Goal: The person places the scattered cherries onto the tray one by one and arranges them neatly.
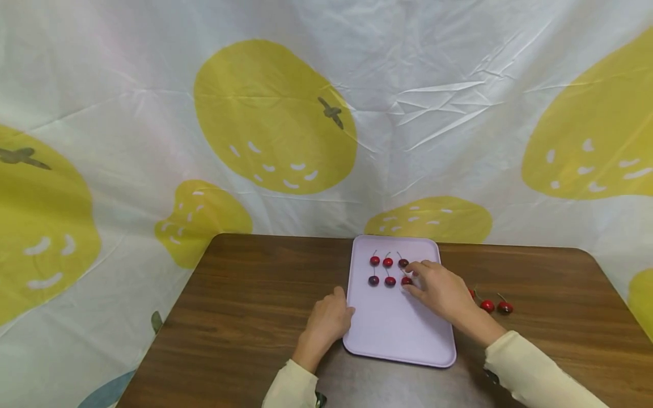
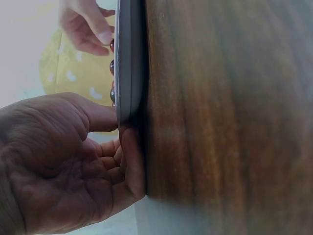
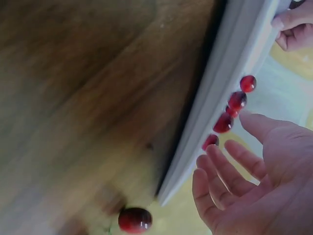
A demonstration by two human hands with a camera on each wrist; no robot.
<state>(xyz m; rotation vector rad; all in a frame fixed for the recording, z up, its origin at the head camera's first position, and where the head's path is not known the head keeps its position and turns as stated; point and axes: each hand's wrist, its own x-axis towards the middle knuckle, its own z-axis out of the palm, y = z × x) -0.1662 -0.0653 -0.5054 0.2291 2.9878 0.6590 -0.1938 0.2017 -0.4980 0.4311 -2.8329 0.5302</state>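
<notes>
A pale lilac tray (image 1: 398,334) lies on the wooden table, with red cherries (image 1: 390,281) on it in two rows of three. My left hand (image 1: 329,316) grips its left edge; in the left wrist view the thumb (image 2: 100,116) is at the rim and the fingers curl under it. My right hand (image 1: 441,289) is over the tray's right side, beside the right-hand cherry of the near row (image 1: 406,280). In the right wrist view the right fingers (image 3: 222,169) are spread loosely, with a gap between thumb and index finger.
More cherries lie on the table right of the tray, two in plain sight: one cherry (image 1: 487,306) and another cherry (image 1: 505,307). Part of a third shows behind the right wrist. A white cloth (image 1: 433,130) printed with yellow fruit hangs behind the wooden table (image 1: 255,306).
</notes>
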